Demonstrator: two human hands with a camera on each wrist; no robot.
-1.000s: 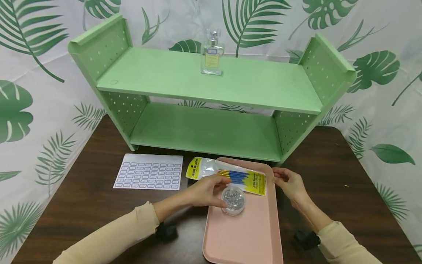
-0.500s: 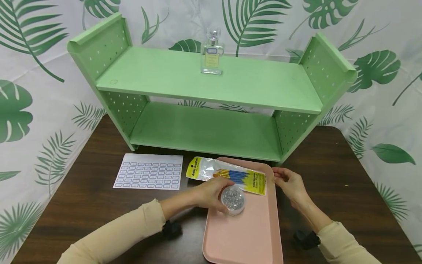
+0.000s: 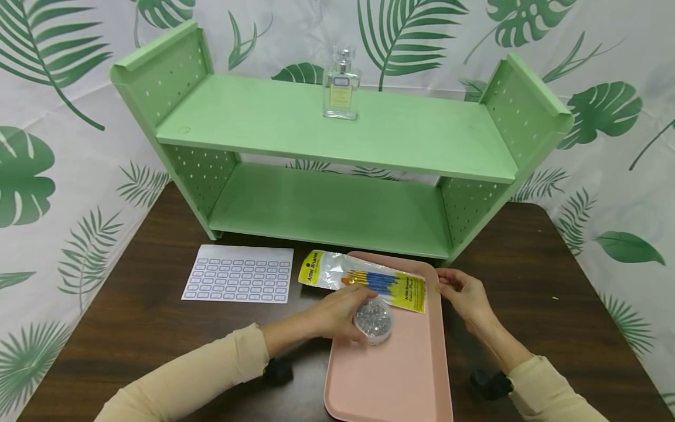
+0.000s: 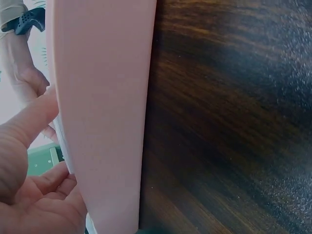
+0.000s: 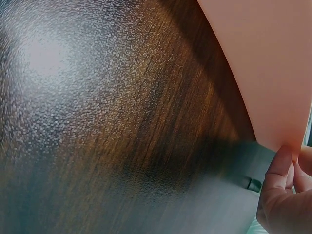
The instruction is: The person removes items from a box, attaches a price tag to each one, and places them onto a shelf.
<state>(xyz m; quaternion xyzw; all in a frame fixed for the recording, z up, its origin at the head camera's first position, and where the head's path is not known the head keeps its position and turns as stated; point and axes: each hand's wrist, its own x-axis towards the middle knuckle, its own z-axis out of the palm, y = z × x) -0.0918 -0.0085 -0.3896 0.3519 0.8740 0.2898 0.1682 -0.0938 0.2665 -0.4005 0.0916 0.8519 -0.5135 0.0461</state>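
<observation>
My left hand point(image 3: 340, 316) curls its thumb and fingers round the left side of a small round clear tub point(image 3: 374, 320) filled with silvery bits. That tub stands on a pink tray point(image 3: 392, 381), just in front of a pack of artist brushes point(image 3: 411, 293). The pack lies slantwise across the tray's far end, its left part sticking out past the rim. With thumb and fingers, my right hand point(image 3: 466, 298) pinches the tray's far right corner; the right wrist view shows the fingertips point(image 5: 282, 161) on that rim. In the left wrist view the tray's side hides most of the tub.
A sheet of blue-bordered labels point(image 3: 237, 275) lies on the dark wood table point(image 3: 527, 281), left of the tray. Behind it all stands a green two-tier shelf point(image 3: 327, 202). Its upper board carries a glass perfume bottle point(image 3: 341, 97) with a small label. A leaf-patterned cloth point(image 3: 606, 234) hangs behind.
My left hand has moved a little to the right and its thumb and fingers have closed in on the tub. The tub, tray and right hand have stayed in place.
</observation>
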